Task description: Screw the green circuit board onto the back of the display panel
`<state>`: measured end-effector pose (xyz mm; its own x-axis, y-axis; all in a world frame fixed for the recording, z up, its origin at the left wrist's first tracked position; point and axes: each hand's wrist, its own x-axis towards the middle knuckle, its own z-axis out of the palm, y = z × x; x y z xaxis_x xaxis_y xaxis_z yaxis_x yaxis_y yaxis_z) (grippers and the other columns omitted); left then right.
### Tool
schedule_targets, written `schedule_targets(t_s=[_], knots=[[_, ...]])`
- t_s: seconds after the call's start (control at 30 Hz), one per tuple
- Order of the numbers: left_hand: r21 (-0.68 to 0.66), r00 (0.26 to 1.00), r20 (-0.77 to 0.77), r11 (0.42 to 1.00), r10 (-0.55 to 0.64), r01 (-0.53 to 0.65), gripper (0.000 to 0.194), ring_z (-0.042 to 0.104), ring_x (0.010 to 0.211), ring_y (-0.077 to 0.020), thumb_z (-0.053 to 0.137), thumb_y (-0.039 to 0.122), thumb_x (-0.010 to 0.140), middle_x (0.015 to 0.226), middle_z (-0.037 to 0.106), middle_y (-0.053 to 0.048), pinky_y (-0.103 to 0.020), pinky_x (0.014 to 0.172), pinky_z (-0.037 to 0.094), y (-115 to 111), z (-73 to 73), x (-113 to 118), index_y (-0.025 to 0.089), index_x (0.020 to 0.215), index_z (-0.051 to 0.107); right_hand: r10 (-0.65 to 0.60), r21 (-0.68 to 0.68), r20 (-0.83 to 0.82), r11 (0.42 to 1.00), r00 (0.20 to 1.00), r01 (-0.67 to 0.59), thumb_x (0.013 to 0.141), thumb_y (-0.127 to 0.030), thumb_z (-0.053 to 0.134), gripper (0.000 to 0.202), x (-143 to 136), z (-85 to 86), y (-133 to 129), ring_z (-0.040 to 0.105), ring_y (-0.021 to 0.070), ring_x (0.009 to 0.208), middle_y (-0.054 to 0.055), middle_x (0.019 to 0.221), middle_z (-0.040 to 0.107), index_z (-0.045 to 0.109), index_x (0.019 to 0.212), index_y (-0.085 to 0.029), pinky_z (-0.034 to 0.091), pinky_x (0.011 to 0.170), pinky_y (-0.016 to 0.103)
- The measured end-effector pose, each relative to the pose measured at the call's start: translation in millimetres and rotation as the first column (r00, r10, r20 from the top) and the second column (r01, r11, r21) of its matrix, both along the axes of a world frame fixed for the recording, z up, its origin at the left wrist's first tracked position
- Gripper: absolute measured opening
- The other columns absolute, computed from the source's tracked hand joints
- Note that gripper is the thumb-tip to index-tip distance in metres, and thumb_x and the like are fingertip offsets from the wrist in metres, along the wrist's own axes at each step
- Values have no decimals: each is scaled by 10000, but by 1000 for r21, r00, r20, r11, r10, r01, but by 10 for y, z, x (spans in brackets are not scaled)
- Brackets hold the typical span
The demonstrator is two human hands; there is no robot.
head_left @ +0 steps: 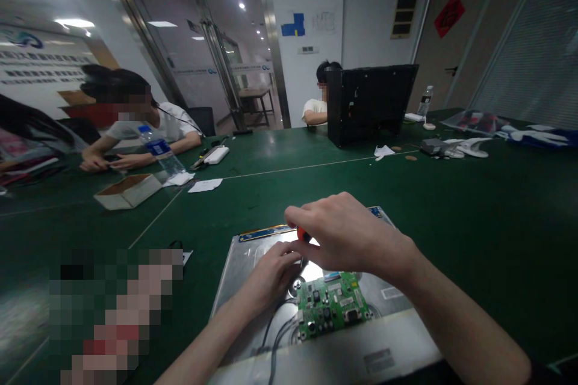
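A metal display panel (239, 277) lies back side up in front of me, with a green circuit board (332, 301) on its middle. My right hand (345, 234) is closed around the red and black handle of a screwdriver (303, 234), held upright over the panel just behind the board. Beside the shaft, my left hand (277, 267) rests low on the panel with its fingers drawn together. What those fingers pinch, if anything, is hidden. Grey cables (280, 343) run from the board's left side toward the panel's near edge.
On the green table (253, 204) stand a cardboard tray (130, 191), a water bottle (161, 150) and a large black monitor housing (372, 102). White gloves (467, 147) lie at the right. Co-workers sit at the left and behind the housing. A blurred-out patch covers the lower left.
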<state>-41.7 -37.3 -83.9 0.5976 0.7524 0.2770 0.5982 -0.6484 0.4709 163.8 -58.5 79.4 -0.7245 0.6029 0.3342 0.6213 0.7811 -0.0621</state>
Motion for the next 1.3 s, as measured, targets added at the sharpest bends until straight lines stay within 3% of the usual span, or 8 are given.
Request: schedule_targets(t_s=[0.2, 0.37, 0.67, 0.83, 1.07, 1.3], knots=[[7, 999, -4, 999, 48, -48, 139, 590, 824, -232, 502, 147, 861, 886, 632, -69, -329, 717, 445, 10, -47, 12, 173, 830, 636, -9, -12, 18, 1000, 1000, 9, 841, -258, 544, 82, -33, -25, 9, 469, 114, 573, -7, 731, 632, 527, 877, -186, 179, 488, 286], [17, 996, 33, 996, 84, -84, 183, 587, 804, -225, 459, 157, 896, 864, 637, -68, -320, 710, 443, -2, -23, -44, 171, 833, 630, -10, -22, 22, 1000, 1000, 10, 837, -262, 538, 88, -40, -44, 24, 477, 115, 584, -6, 736, 635, 534, 881, -186, 180, 493, 279], [-33, 970, 73, 973, 231, -229, 188, 598, 766, -212, 455, 77, 830, 857, 665, -64, -309, 703, 444, -38, 261, -103, 159, 897, 610, -9, -40, 25, 999, 1000, 10, 864, -268, 529, 92, -15, -6, 0, 462, 113, 578, -4, 733, 627, 536, 893, -181, 188, 498, 279], [-36, 978, 73, 980, 198, -195, 174, 579, 715, -192, 438, 96, 847, 800, 651, -49, -289, 658, 422, -69, 301, -87, 161, 831, 598, -11, -33, 18, 999, 1000, 12, 870, -281, 526, 101, 9, 3, -13, 444, 115, 568, -4, 732, 624, 535, 892, -183, 188, 493, 283], [-167, 989, 112, 983, 99, -80, 139, 571, 689, -173, 460, 135, 849, 761, 638, -14, -263, 625, 411, -146, 395, -53, 167, 808, 589, 16, -58, -1, 998, 1000, -16, 875, -257, 522, 75, 55, 78, -123, 442, 107, 563, -5, 744, 626, 526, 880, -182, 191, 493, 286], [-229, 987, 128, 971, 93, -62, 131, 555, 706, -174, 491, 238, 876, 765, 624, -18, -261, 638, 422, -258, 487, -26, 162, 823, 584, 33, -40, -39, 999, 999, -35, 881, -258, 504, 70, 108, 114, -187, 469, 107, 577, -10, 758, 642, 518, 877, -189, 187, 495, 286]])
